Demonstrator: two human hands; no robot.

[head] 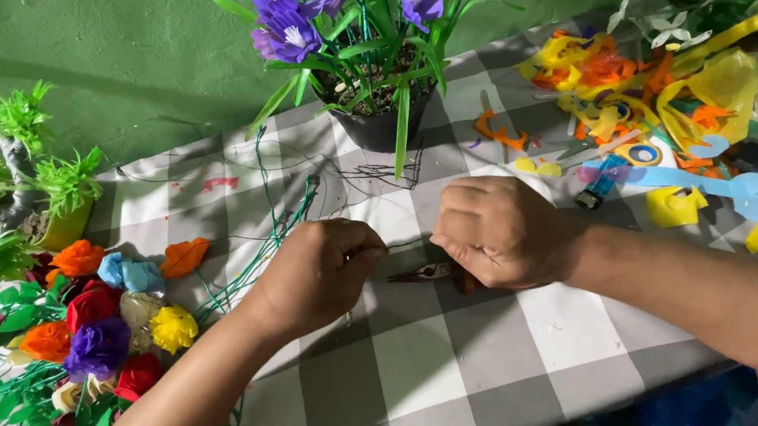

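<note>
A pair of small pliers (425, 273) is gripped in the curled right hand (503, 231), its long axis lying roughly level with the jaws pointed leftward at the left hand (323, 275), whose fingers are pinched shut on a thin wire (402, 243) stretched between the two fists. The wire is held just above the grey checked tablecloth (460, 358), nearer the left fingers than the plier tips. Open cloth is left toward the near edge, while paper flowers (93, 322) crowd the left, a dark pot of purple flowers (379, 120) stands behind, and coloured scraps (656, 105) lie to the right.
</note>
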